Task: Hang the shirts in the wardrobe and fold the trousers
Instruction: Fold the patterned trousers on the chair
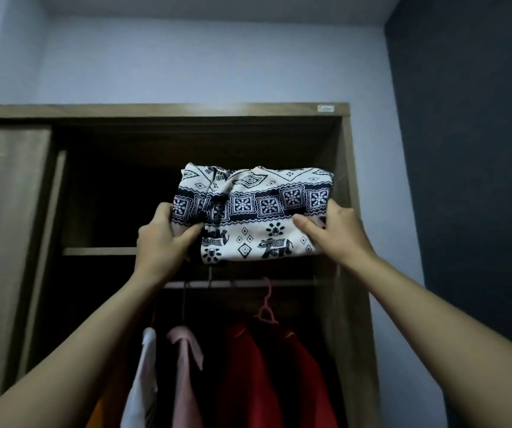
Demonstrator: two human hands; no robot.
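I hold up a folded pair of white trousers with a dark elephant print in front of the wardrobe's upper compartment. My left hand grips their left edge and my right hand grips their right edge. The bundle's lower edge hangs just over the front of the upper shelf. Below the shelf, shirts hang on the rail: a white one, a pink one and red ones.
The brown wardrobe stands open, with its sliding door pushed to the left. A pink hanger hooks on the rail above the red shirts. A dark wall rises on the right.
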